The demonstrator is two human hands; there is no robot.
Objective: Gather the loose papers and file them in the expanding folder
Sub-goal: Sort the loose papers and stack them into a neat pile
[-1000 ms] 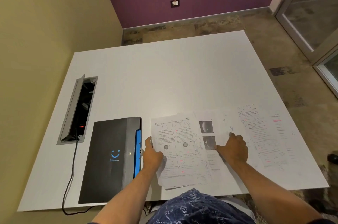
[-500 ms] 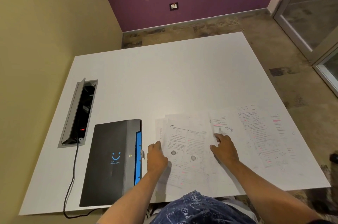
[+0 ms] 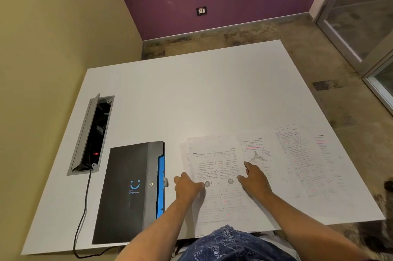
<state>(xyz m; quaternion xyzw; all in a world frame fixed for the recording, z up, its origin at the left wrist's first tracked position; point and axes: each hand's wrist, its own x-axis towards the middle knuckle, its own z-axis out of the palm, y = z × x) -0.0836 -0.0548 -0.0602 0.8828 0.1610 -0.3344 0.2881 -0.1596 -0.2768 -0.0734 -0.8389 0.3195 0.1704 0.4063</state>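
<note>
Head view: black expanding folder (image 3: 129, 191) with blue smiley logo, small text under it unreadable, lies near-left on white table (image 3: 191, 101). Printed papers (image 3: 217, 175) stacked near centre, more sheets (image 3: 302, 165) spread right, print illegible. Left hand (image 3: 188, 186) and right hand (image 3: 254, 178) pressed flat, fingers loosely spread, on the stack.

1. The left hand (image 3: 188, 186) lies flat on the left edge of a small stack of papers (image 3: 219, 177) on the white surface (image 3: 191, 101).
2. The right hand (image 3: 254, 177) presses on its right edge.
3. More sheets (image 3: 302, 160) lie spread to the right.
4. A closed black expanding folder (image 3: 131, 190) lies just left of the stack.
</note>
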